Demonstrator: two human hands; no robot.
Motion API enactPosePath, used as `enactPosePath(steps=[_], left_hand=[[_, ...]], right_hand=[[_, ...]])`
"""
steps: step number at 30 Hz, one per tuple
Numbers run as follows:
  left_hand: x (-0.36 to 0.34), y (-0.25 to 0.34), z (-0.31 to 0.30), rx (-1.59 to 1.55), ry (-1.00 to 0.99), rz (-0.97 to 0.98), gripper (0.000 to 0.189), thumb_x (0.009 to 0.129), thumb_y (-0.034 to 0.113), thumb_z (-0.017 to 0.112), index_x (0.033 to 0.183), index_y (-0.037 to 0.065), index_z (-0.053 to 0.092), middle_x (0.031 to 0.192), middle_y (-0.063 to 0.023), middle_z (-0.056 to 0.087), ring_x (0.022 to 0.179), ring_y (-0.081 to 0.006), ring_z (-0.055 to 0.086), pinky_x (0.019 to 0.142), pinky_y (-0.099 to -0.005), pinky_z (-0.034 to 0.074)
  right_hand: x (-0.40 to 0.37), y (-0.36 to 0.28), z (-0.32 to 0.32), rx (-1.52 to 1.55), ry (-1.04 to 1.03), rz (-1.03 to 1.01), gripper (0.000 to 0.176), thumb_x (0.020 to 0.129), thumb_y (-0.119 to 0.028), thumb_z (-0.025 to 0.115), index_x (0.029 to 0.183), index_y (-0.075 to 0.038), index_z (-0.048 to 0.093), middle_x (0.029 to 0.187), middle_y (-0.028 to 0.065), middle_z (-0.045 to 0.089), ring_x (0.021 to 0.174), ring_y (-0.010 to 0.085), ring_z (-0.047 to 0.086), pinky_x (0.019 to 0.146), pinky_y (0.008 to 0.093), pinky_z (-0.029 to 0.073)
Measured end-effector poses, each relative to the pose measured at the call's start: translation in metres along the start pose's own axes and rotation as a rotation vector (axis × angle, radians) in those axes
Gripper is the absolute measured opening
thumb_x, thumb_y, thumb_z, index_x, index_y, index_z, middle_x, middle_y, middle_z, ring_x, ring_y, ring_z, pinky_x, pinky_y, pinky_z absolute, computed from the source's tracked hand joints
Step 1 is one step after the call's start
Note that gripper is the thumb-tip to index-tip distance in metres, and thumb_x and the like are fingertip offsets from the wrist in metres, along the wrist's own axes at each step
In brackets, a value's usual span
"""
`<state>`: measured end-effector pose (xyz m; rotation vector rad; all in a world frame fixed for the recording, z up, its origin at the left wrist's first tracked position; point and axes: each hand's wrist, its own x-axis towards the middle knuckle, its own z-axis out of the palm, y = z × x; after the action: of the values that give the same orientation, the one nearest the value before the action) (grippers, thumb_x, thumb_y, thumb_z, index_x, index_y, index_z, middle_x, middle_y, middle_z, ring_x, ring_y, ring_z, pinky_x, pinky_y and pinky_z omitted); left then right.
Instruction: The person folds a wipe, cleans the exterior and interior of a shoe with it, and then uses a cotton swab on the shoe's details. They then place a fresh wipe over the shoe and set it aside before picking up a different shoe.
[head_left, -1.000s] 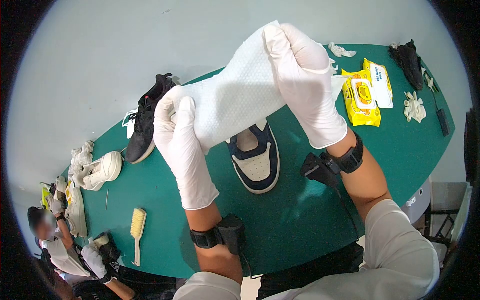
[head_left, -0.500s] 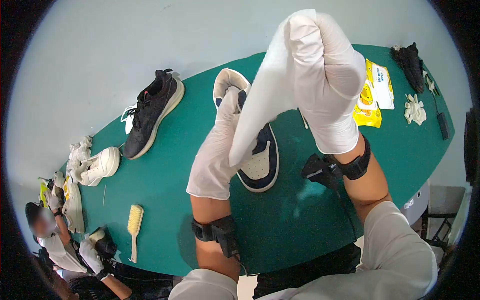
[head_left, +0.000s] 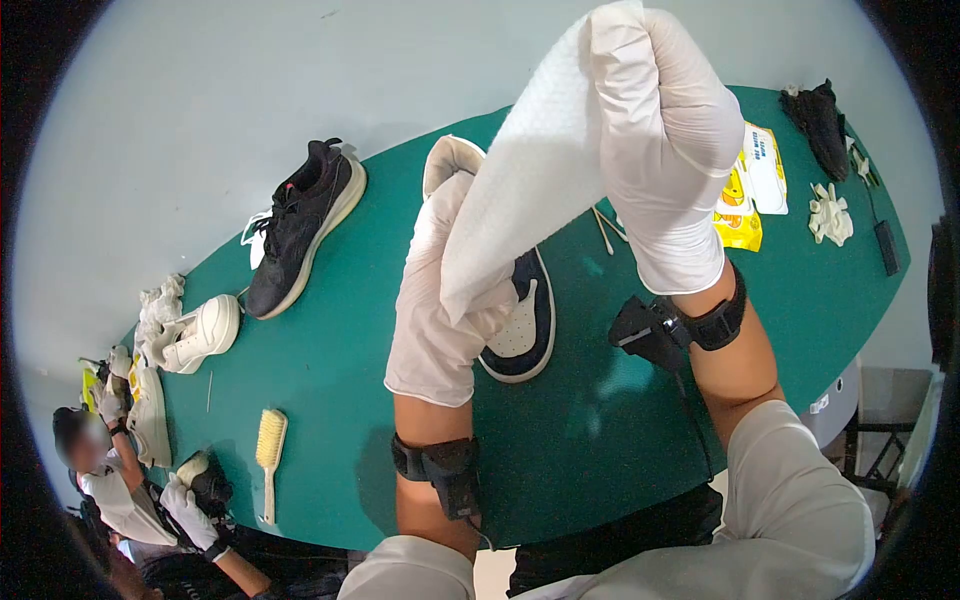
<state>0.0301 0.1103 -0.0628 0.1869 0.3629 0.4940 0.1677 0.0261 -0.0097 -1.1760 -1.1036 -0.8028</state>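
Observation:
A white wipe (head_left: 530, 160) hangs from my gloved right hand (head_left: 670, 150), which is raised high with its fingers closed round the wipe's upper end. The wipe slants down in front of my gloved left hand (head_left: 425, 300). That hand is closed on the side of a navy and cream sneaker (head_left: 518, 340), which lies on the table with its toe toward me. The wipe hides the sneaker's middle and part of my left fingers. The sneaker's pale heel collar (head_left: 450, 160) shows above my left hand.
On the green table (head_left: 340, 420) are a black sneaker (head_left: 310, 230), a white shoe (head_left: 200, 335), a brush (head_left: 269, 450), cotton swabs (head_left: 606, 230), a yellow wipes pack (head_left: 740, 215) and a crumpled glove (head_left: 830, 215). A co-worker (head_left: 120, 500) handles a dark shoe at lower left.
My right hand has moved slightly up and right, and the wipe has spread wider. My left hand has shifted a little right. The cotton swabs now show more.

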Motion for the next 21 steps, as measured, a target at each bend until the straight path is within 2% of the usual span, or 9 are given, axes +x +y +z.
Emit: enactPosePath(steps=[3,4,6,8,10,12,15,16,21], left_hand=[[-0.002,0.003,-0.015,-0.089,-0.263,-0.072,0.042,0.104,0.038,0.046,0.125,0.003,0.059,0.104,-0.0128,0.073,0.076,-0.0231,0.073,0.055,-0.033,0.062],[-0.005,0.002,-0.015,-0.031,-0.309,-0.018,0.043,0.105,0.037,0.045,0.127,0.002,0.058,0.108,-0.0129,0.072,0.082,-0.0243,0.074,0.059,-0.0345,0.063],[-0.008,-0.003,-0.008,0.112,-0.209,0.136,0.042,0.106,0.035,0.045,0.13,0.003,0.055,0.112,-0.0123,0.071,0.087,-0.0225,0.074,0.062,-0.0318,0.064],[-0.017,-0.011,0.023,0.282,0.083,0.335,0.037,0.106,0.033,0.047,0.131,0.005,0.054,0.113,-0.0111,0.069,0.085,-0.0165,0.073,0.058,-0.0234,0.062],[-0.015,0.001,0.012,0.363,-0.093,0.348,0.044,0.106,0.036,0.048,0.134,0.003,0.052,0.114,-0.0137,0.069,0.087,-0.0195,0.073,0.06,-0.026,0.062],[-0.013,0.01,0.008,0.387,-0.099,0.42,0.047,0.105,0.038,0.049,0.132,0.0,0.053,0.113,-0.0151,0.069,0.092,-0.0217,0.073,0.066,-0.0296,0.063],[-0.012,0.018,0.01,0.395,-0.014,0.599,0.049,0.105,0.038,0.051,0.132,-0.002,0.053,0.112,-0.0157,0.07,0.094,-0.0235,0.073,0.071,-0.0337,0.064],[-0.011,0.023,0.005,0.52,0.067,0.676,0.044,0.104,0.036,0.055,0.126,-0.002,0.059,0.11,-0.0151,0.071,0.095,-0.0228,0.072,0.075,-0.0322,0.063],[-0.009,0.034,-0.008,0.816,0.033,0.972,0.035,0.102,0.028,0.06,0.115,-0.004,0.068,0.108,-0.0132,0.073,0.097,-0.0177,0.07,0.082,-0.0288,0.057]], right_hand=[[-0.002,0.001,0.003,0.034,0.021,0.002,0.016,0.1,-0.011,0.06,0.092,0.001,0.066,0.072,0.0076,0.064,0.062,0.0166,0.062,0.057,0.0277,0.049],[-0.003,0.002,0.004,0.057,0.031,0.003,0.016,0.1,-0.012,0.06,0.092,0.001,0.066,0.072,0.0074,0.064,0.063,0.0166,0.062,0.057,0.0277,0.049],[-0.003,0.003,0.008,0.104,0.035,0.019,0.017,0.101,-0.012,0.059,0.093,0.002,0.066,0.073,0.0071,0.064,0.063,0.0166,0.062,0.057,0.0275,0.049],[0.0,-0.004,0.0,0.097,-0.018,0.081,0.017,0.101,-0.012,0.058,0.094,0.002,0.066,0.074,0.0067,0.065,0.064,0.0166,0.062,0.058,0.0269,0.05],[0.0,-0.009,-0.005,0.089,-0.084,0.166,0.018,0.102,-0.014,0.058,0.095,0.001,0.066,0.076,0.0063,0.066,0.066,0.0164,0.063,0.061,0.0261,0.05],[-0.001,-0.011,-0.004,0.107,-0.133,0.254,0.02,0.102,-0.015,0.058,0.095,0.001,0.066,0.079,0.0058,0.067,0.07,0.0161,0.064,0.065,0.025,0.051],[-0.007,-0.004,0.001,0.004,-0.153,0.217,0.025,0.104,-0.022,0.059,0.098,0.001,0.065,0.076,-0.0036,0.058,0.072,0.0043,0.048,0.064,0.0206,0.043],[-0.009,-0.001,0.003,0.049,-0.175,0.238,0.025,0.104,-0.023,0.059,0.098,0.001,0.065,0.077,-0.0041,0.057,0.073,0.0042,0.047,0.065,0.0204,0.042],[-0.015,0.008,0.013,0.167,-0.199,0.282,0.027,0.105,-0.023,0.057,0.098,0.002,0.065,0.079,-0.0067,0.054,0.076,0.0031,0.045,0.065,0.0204,0.039]])
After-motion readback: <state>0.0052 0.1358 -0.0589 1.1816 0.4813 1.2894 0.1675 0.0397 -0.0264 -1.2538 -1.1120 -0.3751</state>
